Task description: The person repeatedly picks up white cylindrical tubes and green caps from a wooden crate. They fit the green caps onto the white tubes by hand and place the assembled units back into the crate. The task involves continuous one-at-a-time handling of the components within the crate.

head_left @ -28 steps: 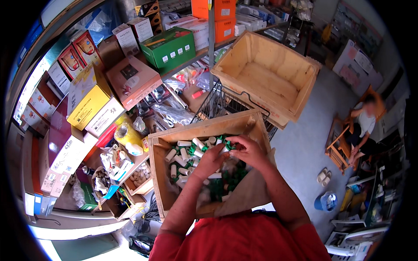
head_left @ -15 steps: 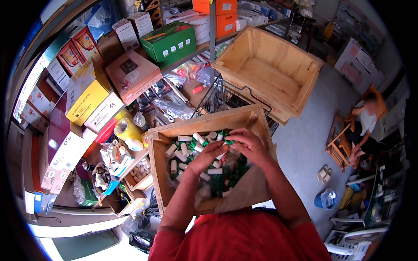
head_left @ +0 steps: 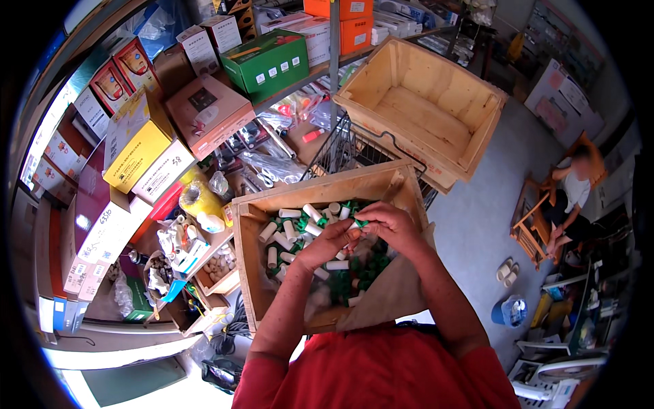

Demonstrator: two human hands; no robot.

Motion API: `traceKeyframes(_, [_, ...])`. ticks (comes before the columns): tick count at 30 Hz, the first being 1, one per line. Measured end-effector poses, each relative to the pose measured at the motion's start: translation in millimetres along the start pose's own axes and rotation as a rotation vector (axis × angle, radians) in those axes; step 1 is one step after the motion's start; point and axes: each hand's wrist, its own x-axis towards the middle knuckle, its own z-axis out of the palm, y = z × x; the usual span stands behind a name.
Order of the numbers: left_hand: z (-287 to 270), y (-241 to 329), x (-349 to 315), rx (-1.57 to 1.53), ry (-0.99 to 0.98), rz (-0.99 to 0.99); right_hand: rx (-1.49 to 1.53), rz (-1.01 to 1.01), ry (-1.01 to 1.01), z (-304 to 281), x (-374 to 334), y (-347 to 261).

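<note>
Both my hands are closed over a wooden box (head_left: 246, 273) filled with loose white plastic tubes (head_left: 336, 265) and green plastic pieces (head_left: 364, 278). Between my fingertips is a small green plastic piece (head_left: 361, 223), which seems joined to a white tube partly covered by my fingers. My left hand (head_left: 325, 248) pinches this part from the left. Meeting it from the right, my right hand (head_left: 394, 228) grips the green end with thumb and fingers. Several tubes in the box have green ends, and a beige cloth (head_left: 385, 294) hangs over the near right edge.
Beyond the box, a larger wooden crate (head_left: 422, 116) rests by a black wire basket (head_left: 354, 153). Shelves at left carry a yellow box (head_left: 133, 146) and a green box (head_left: 266, 65). On the right a person (head_left: 572, 191) sits on a wooden chair, near slippers (head_left: 507, 273) and a blue bucket (head_left: 509, 311).
The fingers of both hands have shifted slightly around the small part, which has moved a little to the right. The box and its contents look the same.
</note>
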Motion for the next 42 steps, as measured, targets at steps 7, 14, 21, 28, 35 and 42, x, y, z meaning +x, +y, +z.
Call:
traceKeyframes(7, [-1, -7, 2, 0.101, 0.013, 0.024, -0.077, 0.028, 0.002, -1, 0, 0])
traceKeyframes(14, [5, -4, 3, 0.238, 0.072, 0.045, -0.081, 0.085, 0.007, -3, 1, 0])
traceKeyframes(21, [12, -9, 3, 0.469, 0.188, 0.175, -0.094, 0.189, 0.033, -1, 0, -3])
traceKeyframes(28, [16, -13, 5, 0.721, 0.27, 0.216, -0.26, 0.241, 0.031, -2, -2, 4])
traceKeyframes(35, [20, -11, 8, 0.797, 0.351, 0.233, -0.241, 0.225, 0.066, 0, -1, 1])
traceKeyframes(42, [12, -11, 10, 0.886, 0.406, 0.444, -0.213, 0.215, 0.045, 3, -2, 2])
